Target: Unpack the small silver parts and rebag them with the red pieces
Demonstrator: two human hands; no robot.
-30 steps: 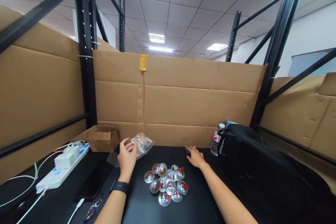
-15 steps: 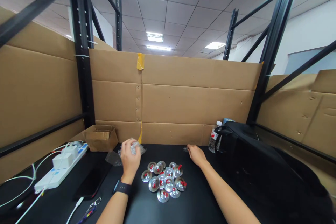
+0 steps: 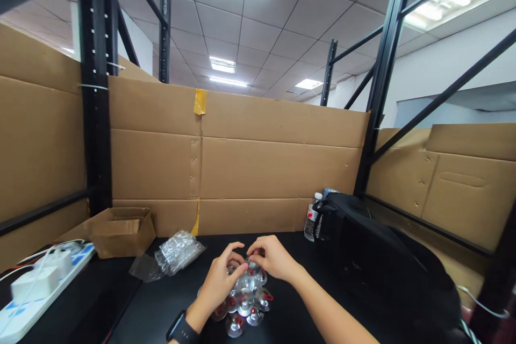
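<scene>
Several shiny, round, cup-like discs (image 3: 245, 284) with red bits at their middles lie piled on the black table. My left hand (image 3: 223, 278) is at the left side of the pile, its thumb and fingers apart and curved over the discs, partly covering them. At the pile's far right edge, my right hand (image 3: 274, 259) has its fingers bent inward and drawn together over a disc. Whatever those fingertips grip is too hidden to make out. Both hands are close together, fingertips nearly meeting.
Crumpled clear plastic bags (image 3: 180, 252) lie at the back left, near an open cardboard box (image 3: 121, 232). A white power strip (image 3: 48, 285) is at far left. A water bottle (image 3: 312, 217) and a black bag (image 3: 382, 258) stand at right. A cardboard wall (image 3: 258, 172) closes the back.
My left hand has let go of the clear plastic bag and come right to the discs. The right hand has moved left from the table's far side to the pile. The view has shifted right.
</scene>
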